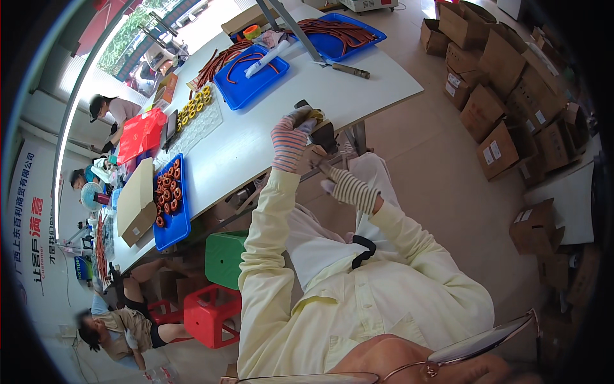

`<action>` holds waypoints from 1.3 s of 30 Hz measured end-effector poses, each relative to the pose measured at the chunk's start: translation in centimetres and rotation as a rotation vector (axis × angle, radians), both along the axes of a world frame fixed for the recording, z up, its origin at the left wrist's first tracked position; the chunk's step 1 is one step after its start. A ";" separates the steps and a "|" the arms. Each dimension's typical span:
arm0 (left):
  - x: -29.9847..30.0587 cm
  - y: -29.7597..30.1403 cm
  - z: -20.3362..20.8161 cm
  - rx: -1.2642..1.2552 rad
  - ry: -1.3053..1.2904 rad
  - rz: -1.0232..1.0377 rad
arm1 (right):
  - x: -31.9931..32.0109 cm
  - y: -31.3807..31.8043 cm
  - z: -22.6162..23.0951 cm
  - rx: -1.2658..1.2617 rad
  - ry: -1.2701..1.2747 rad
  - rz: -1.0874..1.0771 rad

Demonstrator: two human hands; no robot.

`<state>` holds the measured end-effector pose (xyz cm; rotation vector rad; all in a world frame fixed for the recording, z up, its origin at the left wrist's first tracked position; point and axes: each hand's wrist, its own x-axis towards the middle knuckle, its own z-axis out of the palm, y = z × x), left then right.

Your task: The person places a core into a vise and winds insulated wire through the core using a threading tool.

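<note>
At left of centre, a blue tray of reddish-brown rings lies on the white table, with yellow rings above it. Near centre, the left hand, in a pink-and-blue striped glove, curls beside a small yellow piece just right of its fingertips, grip unclear, above a black block at the table's edge. Just lower right, the right hand, in a black-and-cream striped glove, is partly curled near the block; whether it holds anything cannot be told.

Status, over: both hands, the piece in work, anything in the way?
Left hand at dark device on edge of white table; yellow item there, identity unclear. Right hand off the table, hold unclear. Nothing seen blocking; nearest blue tray apart.
</note>
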<state>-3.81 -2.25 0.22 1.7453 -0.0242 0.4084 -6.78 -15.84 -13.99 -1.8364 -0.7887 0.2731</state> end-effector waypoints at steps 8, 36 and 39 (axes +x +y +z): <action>-1.0 0.7 -0.4 -0.010 -0.083 0.018 | 2.3 -1.0 6.3 -0.055 -0.258 -0.655; -1.3 2.1 0.6 0.186 -0.185 0.165 | -3.0 2.4 11.1 1.062 1.327 0.089; -3.5 2.4 -2.1 0.056 0.004 0.271 | -2.4 3.0 10.7 1.230 1.396 0.176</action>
